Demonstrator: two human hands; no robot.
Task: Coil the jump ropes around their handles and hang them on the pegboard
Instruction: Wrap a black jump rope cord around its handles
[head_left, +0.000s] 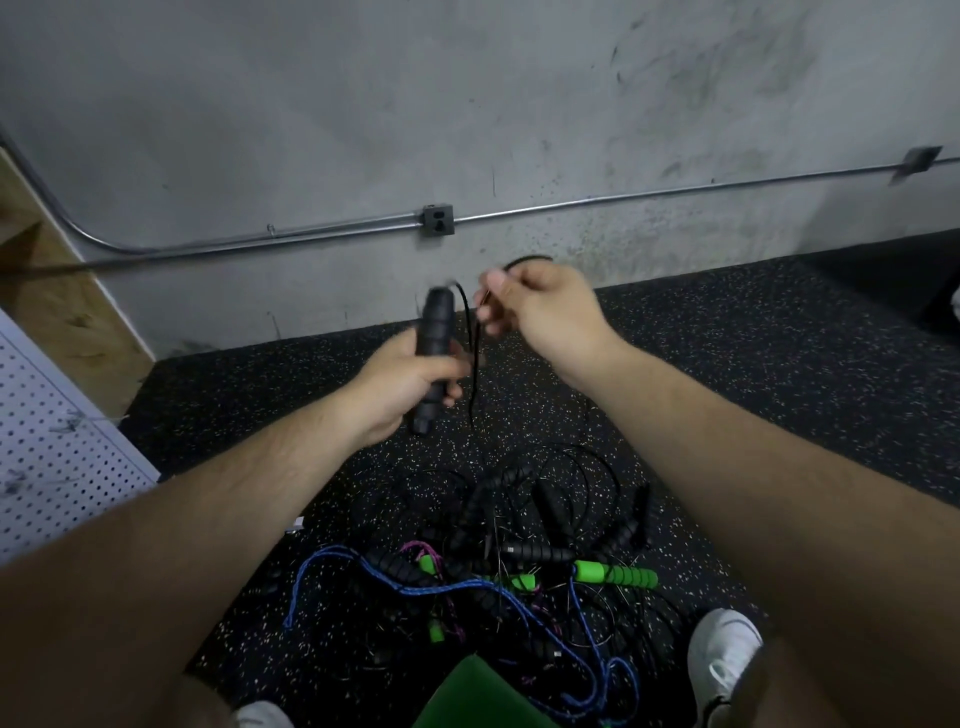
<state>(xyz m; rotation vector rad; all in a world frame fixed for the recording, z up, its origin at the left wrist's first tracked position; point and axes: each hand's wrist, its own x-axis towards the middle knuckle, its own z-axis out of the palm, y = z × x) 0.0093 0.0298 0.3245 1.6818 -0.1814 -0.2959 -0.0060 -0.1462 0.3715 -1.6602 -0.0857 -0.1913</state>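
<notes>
Fingers (453, 391) of our left hand (400, 384) curl round a black handle (435, 332), held upright. Our right hand (540, 306) pinches its thin cord (469, 338) just beside, above tangled jump ropes (519, 561) on the floor (727, 364).

Can't read any text, brand or number here, not on the black handle (435, 358), pegboard (62, 457) or outlet box (437, 220).

Matt foam handle (436, 325) (speckled rubber floor (727, 353))
</notes>
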